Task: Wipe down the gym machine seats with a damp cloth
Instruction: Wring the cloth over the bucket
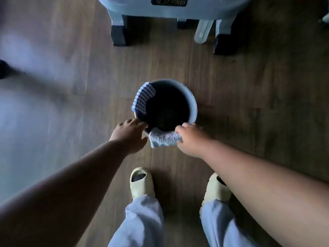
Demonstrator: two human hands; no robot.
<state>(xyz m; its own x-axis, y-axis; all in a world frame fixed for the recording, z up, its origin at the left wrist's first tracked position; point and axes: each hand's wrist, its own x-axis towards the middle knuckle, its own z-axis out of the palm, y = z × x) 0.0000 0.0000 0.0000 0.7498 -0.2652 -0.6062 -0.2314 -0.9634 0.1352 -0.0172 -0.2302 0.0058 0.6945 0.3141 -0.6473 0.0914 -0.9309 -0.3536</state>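
Here, just below frame centre, the pale, nubby cloth (164,138) lies crumpled over the bucket (193,106) near rim, pinched by the right hand (188,139). The left hand (130,134) rests open-fingered against the rim beside it. A blue checked cloth (143,98) drapes the rim's left side.

Probably a gym: grey machine base (170,8) on wood-look floor (249,90).

There is just 1 view, from the camera on my head, tilted steeply down at the floor (53,104) ahead of me. My feet sit at 6 o'clock, my forearms reach in from 7 and 4, and the machine base (174,9) lies farthest away at 12.
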